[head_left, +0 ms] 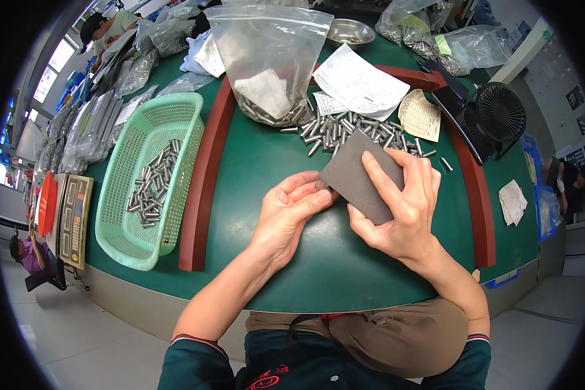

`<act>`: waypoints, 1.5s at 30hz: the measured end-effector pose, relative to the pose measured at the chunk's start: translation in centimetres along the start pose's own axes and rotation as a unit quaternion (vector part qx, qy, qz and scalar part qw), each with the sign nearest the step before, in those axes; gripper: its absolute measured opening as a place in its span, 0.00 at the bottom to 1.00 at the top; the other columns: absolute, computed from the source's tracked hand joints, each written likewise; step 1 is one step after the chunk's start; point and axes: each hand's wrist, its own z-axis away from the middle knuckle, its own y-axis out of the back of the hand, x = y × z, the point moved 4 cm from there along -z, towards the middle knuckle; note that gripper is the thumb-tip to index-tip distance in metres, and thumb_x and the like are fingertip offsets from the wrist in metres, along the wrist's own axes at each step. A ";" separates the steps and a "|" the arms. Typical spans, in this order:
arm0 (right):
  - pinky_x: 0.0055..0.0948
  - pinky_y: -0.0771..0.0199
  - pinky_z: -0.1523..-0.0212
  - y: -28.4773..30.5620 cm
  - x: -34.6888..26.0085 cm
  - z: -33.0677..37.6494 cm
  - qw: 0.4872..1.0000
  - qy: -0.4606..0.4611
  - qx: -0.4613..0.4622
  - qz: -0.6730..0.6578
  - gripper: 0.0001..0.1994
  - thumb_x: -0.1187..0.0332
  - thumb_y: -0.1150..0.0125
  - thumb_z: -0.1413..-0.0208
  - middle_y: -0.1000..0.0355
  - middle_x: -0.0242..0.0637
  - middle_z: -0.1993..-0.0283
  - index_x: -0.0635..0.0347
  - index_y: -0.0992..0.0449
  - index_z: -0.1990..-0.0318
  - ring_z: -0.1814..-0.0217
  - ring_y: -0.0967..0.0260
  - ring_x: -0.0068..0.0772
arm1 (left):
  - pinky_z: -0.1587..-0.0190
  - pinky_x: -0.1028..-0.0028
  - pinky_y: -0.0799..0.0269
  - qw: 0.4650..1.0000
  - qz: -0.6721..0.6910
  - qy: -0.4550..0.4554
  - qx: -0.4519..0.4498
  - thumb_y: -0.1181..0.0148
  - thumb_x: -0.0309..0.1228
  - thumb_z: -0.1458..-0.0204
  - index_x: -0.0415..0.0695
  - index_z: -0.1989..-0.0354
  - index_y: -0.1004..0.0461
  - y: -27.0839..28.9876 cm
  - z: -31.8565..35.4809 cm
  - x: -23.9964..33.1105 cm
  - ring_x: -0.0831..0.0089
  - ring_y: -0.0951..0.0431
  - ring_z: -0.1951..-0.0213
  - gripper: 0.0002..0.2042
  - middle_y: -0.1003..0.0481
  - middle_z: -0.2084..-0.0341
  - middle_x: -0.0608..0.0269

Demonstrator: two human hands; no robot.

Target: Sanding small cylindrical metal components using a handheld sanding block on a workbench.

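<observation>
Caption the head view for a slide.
Right hand grips a dark grey abrasive pad against the left hand, near loose metal pins on the green table.

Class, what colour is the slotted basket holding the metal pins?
Mint green basket, best seen in the head view.

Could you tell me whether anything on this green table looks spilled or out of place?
Mostly tidy. Small metal pins lie loose beside the open plastic bag, a few strays apart from the heap. The right hand holds a grey pad.
</observation>
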 end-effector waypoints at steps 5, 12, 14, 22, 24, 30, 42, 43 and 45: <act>0.41 0.44 0.54 0.0 -0.1 0.0 1.000 -0.003 0.000 -0.004 0.33 0.62 0.30 0.70 0.32 0.45 0.51 0.56 0.24 0.48 0.56 0.36 0.42 | 0.42 0.70 0.29 1.000 0.019 -0.009 0.014 0.34 0.22 0.49 0.28 0.41 0.40 0.2 0.0 -0.4 0.62 0.24 0.49 0.29 0.26 0.51 0.47; 0.41 0.44 0.54 -0.3 -0.1 -0.1 1.000 -0.008 -0.001 0.001 0.33 0.62 0.30 0.69 0.32 0.45 0.52 0.56 0.24 0.47 0.55 0.36 0.42 | 0.41 0.71 0.30 0.999 0.041 -0.011 0.012 0.35 0.20 0.50 0.29 0.42 0.38 0.3 -0.1 -0.5 0.66 0.24 0.49 0.27 0.26 0.51 0.50; 0.41 0.44 0.55 -0.4 -0.2 -0.3 1.000 -0.008 0.008 0.004 0.33 0.62 0.30 0.70 0.32 0.45 0.52 0.56 0.24 0.47 0.55 0.36 0.42 | 0.41 0.71 0.31 0.999 0.024 -0.001 -0.022 0.34 0.21 0.50 0.29 0.41 0.39 -0.6 0.2 -1.0 0.66 0.24 0.49 0.28 0.26 0.51 0.49; 0.39 0.43 0.53 0.4 1.7 0.0 0.998 -0.052 0.038 -0.006 0.35 0.61 0.29 0.72 0.33 0.46 0.52 0.58 0.23 0.47 0.53 0.37 0.42 | 0.40 0.70 0.29 0.999 0.036 -0.006 -0.027 0.35 0.29 0.46 0.31 0.41 0.40 0.5 -0.2 -0.7 0.63 0.24 0.49 0.28 0.26 0.54 0.53; 0.39 0.43 0.53 0.1 1.8 0.2 0.998 -0.060 0.013 -0.025 0.35 0.61 0.29 0.72 0.33 0.46 0.53 0.58 0.23 0.47 0.53 0.37 0.42 | 0.41 0.69 0.29 0.999 0.043 0.002 -0.017 0.35 0.30 0.46 0.33 0.42 0.38 0.8 -0.3 -0.7 0.64 0.24 0.48 0.27 0.26 0.54 0.53; 0.39 0.44 0.53 0.0 1.3 0.2 0.998 -0.056 -0.007 -0.040 0.34 0.62 0.29 0.72 0.33 0.46 0.53 0.58 0.23 0.48 0.53 0.36 0.42 | 0.41 0.70 0.29 0.998 0.054 -0.009 -0.004 0.34 0.30 0.47 0.34 0.42 0.38 0.8 -0.4 -0.6 0.65 0.24 0.49 0.27 0.25 0.54 0.55; 0.40 0.44 0.55 -0.2 0.2 -0.1 1.000 -0.016 -0.008 -0.013 0.33 0.63 0.30 0.72 0.32 0.45 0.52 0.58 0.23 0.49 0.55 0.36 0.41 | 0.39 0.69 0.32 0.999 0.036 -0.019 0.008 0.33 0.29 0.48 0.33 0.41 0.39 0.9 -0.4 -0.6 0.67 0.25 0.49 0.29 0.27 0.51 0.53; 0.41 0.44 0.54 -0.2 0.0 0.0 1.000 -0.006 0.002 0.001 0.33 0.62 0.30 0.71 0.32 0.45 0.51 0.57 0.23 0.49 0.55 0.36 0.41 | 0.39 0.69 0.32 0.999 0.036 -0.018 0.008 0.33 0.29 0.48 0.33 0.41 0.39 0.8 -0.5 -0.7 0.67 0.25 0.49 0.29 0.27 0.51 0.53; 0.39 0.43 0.54 -0.2 -0.1 0.0 1.000 -0.002 0.002 0.014 0.33 0.63 0.31 0.72 0.32 0.46 0.52 0.58 0.23 0.48 0.55 0.36 0.42 | 0.37 0.68 0.34 0.999 0.026 -0.030 0.021 0.32 0.29 0.49 0.32 0.40 0.40 0.7 -0.5 -0.7 0.68 0.27 0.48 0.30 0.27 0.50 0.53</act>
